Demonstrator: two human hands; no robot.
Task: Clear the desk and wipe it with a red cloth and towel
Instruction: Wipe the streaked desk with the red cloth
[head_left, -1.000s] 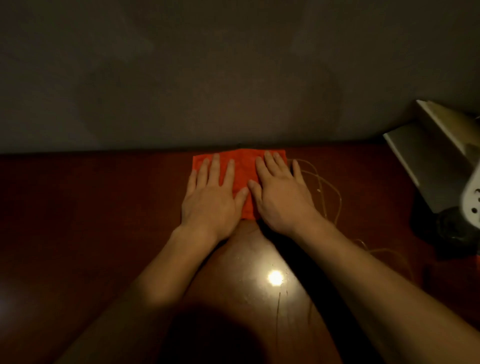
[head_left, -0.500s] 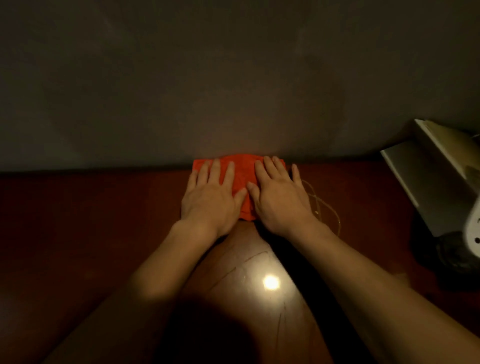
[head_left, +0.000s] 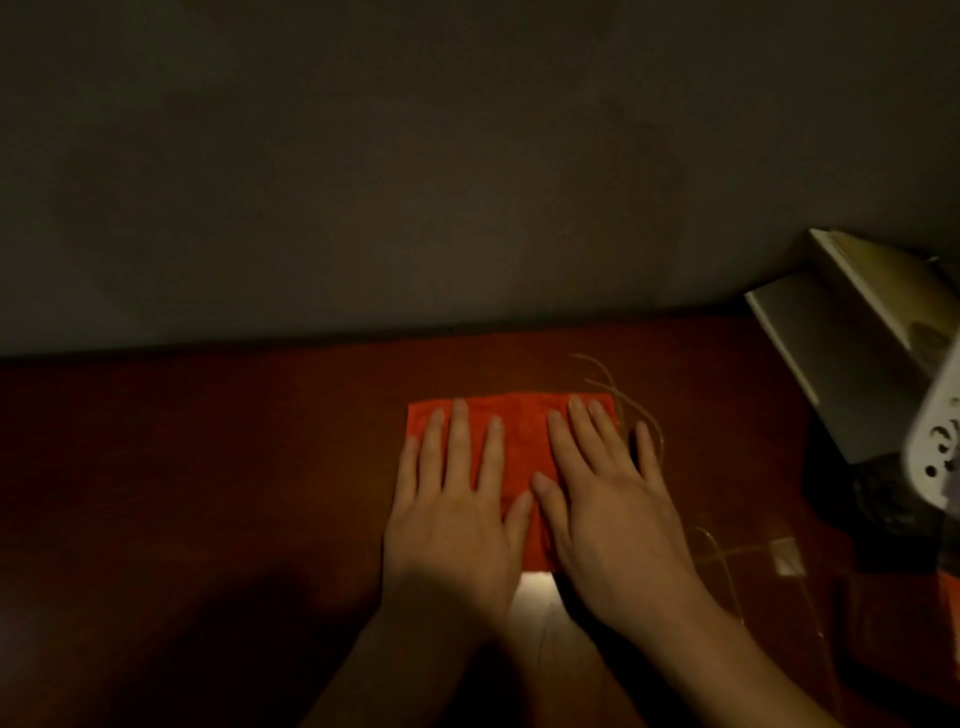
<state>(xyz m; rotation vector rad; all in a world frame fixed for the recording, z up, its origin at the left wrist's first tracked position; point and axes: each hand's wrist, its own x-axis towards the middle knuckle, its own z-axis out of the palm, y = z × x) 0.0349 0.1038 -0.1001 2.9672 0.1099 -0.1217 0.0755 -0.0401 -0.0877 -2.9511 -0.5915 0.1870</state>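
Hands lay flat on the red cloth, side by side. The left hand and the right hand both had straight, spread fingers, pressing down and gripping nothing. The cloth lay on the dark wood desk, a little way in from the back edge by the wall.

To wipe well, I think both palms should push down evenly and slide the cloth together, so it stays flat and does not bunch up. A thin pale cord lay just beside the right little finger, so the cloth should go around it or it may get dragged.

The room was very dim. A white slanted thing sat at the right back corner, cut off by the picture edge, and I could not tell what it was. No towel could be seen. A bright spot of light showed between the wrists.
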